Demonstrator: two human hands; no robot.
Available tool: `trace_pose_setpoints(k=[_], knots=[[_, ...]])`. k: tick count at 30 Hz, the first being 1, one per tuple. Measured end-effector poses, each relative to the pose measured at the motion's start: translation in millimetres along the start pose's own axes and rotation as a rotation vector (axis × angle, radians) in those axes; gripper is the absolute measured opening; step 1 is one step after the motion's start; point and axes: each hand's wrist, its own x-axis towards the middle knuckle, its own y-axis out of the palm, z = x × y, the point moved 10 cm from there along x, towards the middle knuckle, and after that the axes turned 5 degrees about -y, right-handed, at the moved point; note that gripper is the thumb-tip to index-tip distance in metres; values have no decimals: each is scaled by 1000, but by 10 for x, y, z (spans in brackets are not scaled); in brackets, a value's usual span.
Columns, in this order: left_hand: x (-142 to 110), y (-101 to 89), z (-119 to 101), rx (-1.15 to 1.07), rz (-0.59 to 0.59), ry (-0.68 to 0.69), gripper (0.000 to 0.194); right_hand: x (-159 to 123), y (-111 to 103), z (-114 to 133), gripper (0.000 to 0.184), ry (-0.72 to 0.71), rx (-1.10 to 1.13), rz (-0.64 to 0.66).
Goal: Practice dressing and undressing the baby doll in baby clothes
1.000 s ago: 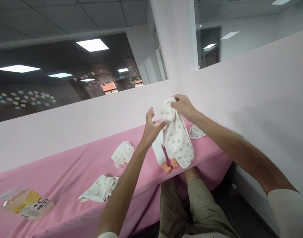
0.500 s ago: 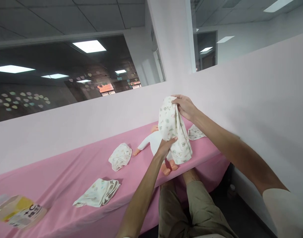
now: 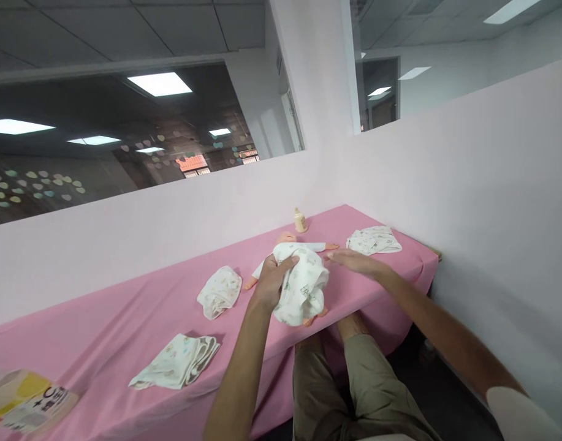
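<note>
A baby doll (image 3: 293,242) in white lies on the pink tablecloth (image 3: 124,318), head toward the wall. A white patterned baby garment (image 3: 303,288) is bunched over its body and legs. My left hand (image 3: 271,278) grips the left side of this garment. Just to the right, my right hand (image 3: 352,261) lies flat with fingers stretched out, fingertips touching the doll's side and holding nothing.
Other patterned cloths lie on the table: a crumpled cloth (image 3: 219,291), a folded cloth (image 3: 177,362) near the front edge, another cloth (image 3: 373,239) at the right end. A small bottle (image 3: 300,220) stands by the wall. A yellow packet (image 3: 26,405) lies far left.
The garment, held up by my right hand before, has come down onto the doll. My left hand took hold of it and my right hand let go and flattened.
</note>
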Motion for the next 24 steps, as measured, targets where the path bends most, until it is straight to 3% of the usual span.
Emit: trace_pose_setpoints(k=[4,6,10,12,14,16,20,24], knots=[[-134,-115,94,-73,-28,-36,34,-456,468,82,70,-261,143,87],[-202,-126,124,-108,-30,-55,35,-600,589,100,83,-308,79,80],[-310,-51,145,-184,9,-116,32,-670,595,127,75,-336,-158,-83],[-348,-14,172,-202,23,-153,32,-656,595,202,73,-412,-201,-145],[-375,13,209,-197,36,-176,34,-611,613,243,58,-462,-181,-166],[-389,24,260,-163,41,-188,36,-541,561,197,41,-427,-57,-217],[-388,-8,456,-33,-15,-231,42,-432,420,-151,23,-171,481,-388],[-366,-33,636,86,-107,-193,47,-353,614,-386,20,23,870,-322]])
